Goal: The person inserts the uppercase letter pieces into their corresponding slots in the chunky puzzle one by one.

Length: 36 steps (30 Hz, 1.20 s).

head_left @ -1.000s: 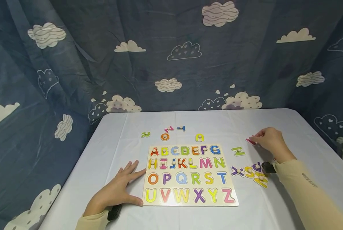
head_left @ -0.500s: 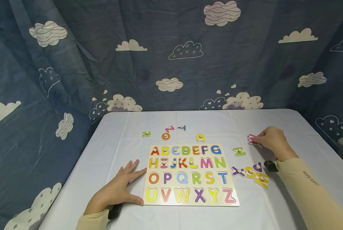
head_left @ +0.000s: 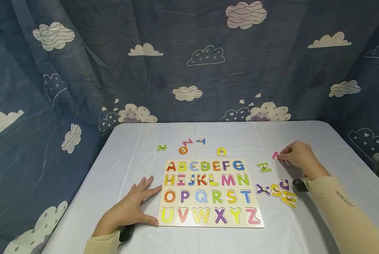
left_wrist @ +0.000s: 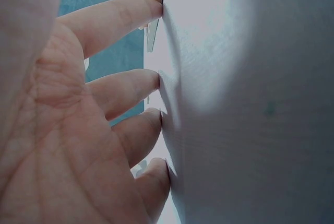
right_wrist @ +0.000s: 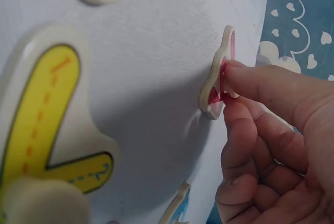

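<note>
Right hand (head_left: 297,157) pinching pink letter (right_wrist: 215,80) towards bench's (head_left: 316,135) right edge; left hand (head_left: 129,211) fingers spread, touching board (head_left: 208,188). Letters A–L (head_left: 204,167) seated, slots M–Z (head_left: 216,197) unfilled (loose letters (head_left: 275,190) scattered).

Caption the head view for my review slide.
Left hand at the edge of an alphabet board, right hand pinching a pink letter, loose letters nearby.

This place looks curtained off; home or studio, I cannot tell. Dark cloud-printed fabric (head_left: 164,81) hangs on 3 sides, far, left and right, enclosing a white-covered surface (head_left: 240,137).
</note>
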{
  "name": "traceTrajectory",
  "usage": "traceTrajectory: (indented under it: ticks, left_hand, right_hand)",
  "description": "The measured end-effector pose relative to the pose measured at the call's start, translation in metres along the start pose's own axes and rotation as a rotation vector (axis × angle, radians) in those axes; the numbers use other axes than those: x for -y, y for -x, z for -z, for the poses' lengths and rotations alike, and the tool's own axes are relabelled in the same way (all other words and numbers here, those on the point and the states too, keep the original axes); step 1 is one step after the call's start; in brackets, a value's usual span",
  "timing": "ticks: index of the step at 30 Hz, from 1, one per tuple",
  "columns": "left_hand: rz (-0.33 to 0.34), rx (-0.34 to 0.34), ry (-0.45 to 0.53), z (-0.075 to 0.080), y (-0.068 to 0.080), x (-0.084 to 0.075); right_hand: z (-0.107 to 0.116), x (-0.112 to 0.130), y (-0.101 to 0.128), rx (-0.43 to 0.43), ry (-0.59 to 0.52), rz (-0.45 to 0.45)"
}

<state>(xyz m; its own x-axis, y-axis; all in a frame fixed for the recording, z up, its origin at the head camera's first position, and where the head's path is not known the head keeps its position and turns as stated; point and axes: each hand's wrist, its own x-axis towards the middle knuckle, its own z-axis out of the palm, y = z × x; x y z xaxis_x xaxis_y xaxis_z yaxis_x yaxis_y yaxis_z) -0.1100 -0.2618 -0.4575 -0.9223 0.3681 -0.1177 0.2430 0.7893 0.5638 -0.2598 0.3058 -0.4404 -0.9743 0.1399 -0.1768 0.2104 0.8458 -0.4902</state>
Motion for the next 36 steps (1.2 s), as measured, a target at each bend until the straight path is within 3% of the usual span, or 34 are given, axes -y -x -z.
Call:
traceTrajectory:
  ticks: [10, 24, 36]
  left_hand:
    - [-0.003, 0.001, -0.001, 0.0, 0.001, -0.001]
    - [-0.003, 0.003, -0.005, 0.0, 0.0, 0.0]
    - [0.009, -0.001, -0.007, 0.0, 0.0, -0.002]
  right_hand:
    - [-0.002, 0.002, 0.007, -0.048, -0.037, 0.006]
    - [-0.021, 0.042, 0.045, 0.022, -0.079, 0.211]
    - [-0.048, 0.074, 0.077, 0.088, -0.103, 0.309]
